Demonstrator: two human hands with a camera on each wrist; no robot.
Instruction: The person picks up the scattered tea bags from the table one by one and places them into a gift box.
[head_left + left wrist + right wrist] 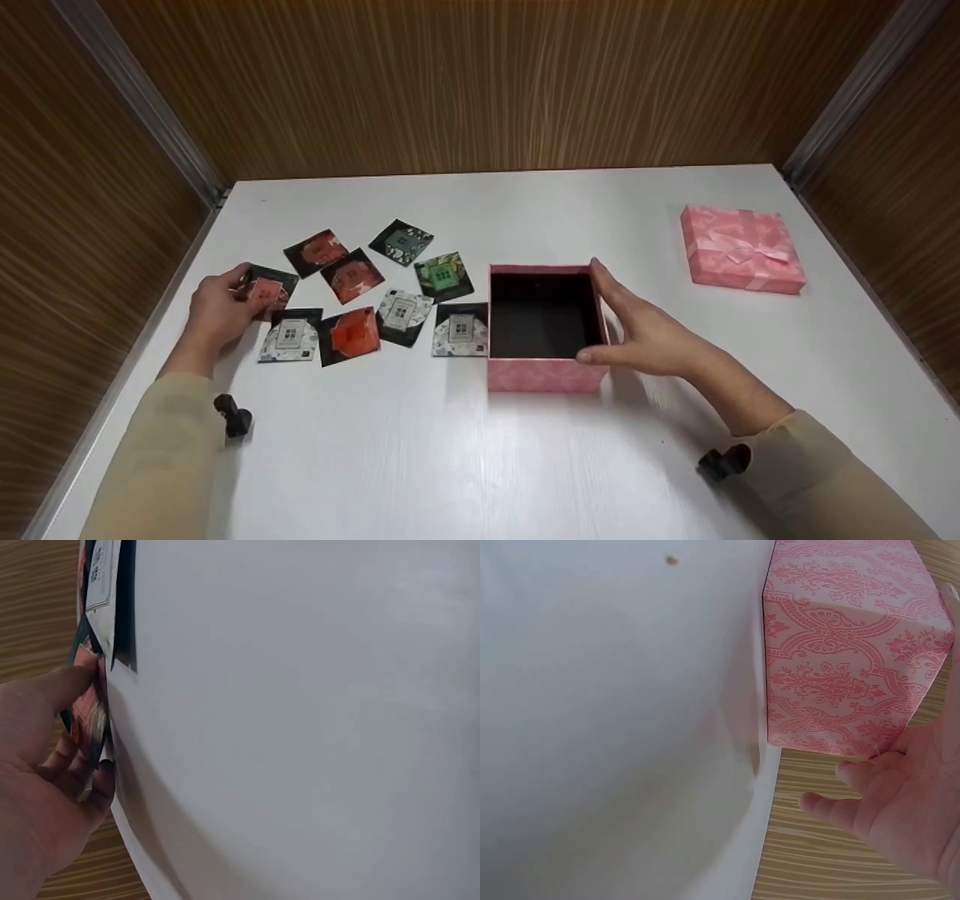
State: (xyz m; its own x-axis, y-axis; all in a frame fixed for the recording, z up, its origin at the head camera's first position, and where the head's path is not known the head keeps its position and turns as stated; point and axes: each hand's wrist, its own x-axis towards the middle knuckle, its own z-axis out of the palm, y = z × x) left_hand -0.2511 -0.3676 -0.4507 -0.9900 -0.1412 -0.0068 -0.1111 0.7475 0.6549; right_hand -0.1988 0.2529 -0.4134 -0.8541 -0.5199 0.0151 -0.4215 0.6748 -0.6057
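My left hand [219,306] pinches a flat square sachet [271,288], black with a red label, at the left of the group. In the left wrist view the thumb lies over the sachet [90,709] and the fingers are behind it, its edge tilted up. A pink gift box [546,376] with a black inside stands lidless at mid-table. My right hand [651,336] holds its right side, thumb at the front rim and a finger at the far corner. In the right wrist view two other fingers of that hand [922,799] hang beside the patterned box [840,671].
Several more sachets lie spread between the left hand and the box, among them a green one [444,276], an orange one [354,332] and a white one [460,331] against the box's left side. A pink lid with a bow [742,250] rests at the right. Wood-grained walls [480,90] surround the white table.
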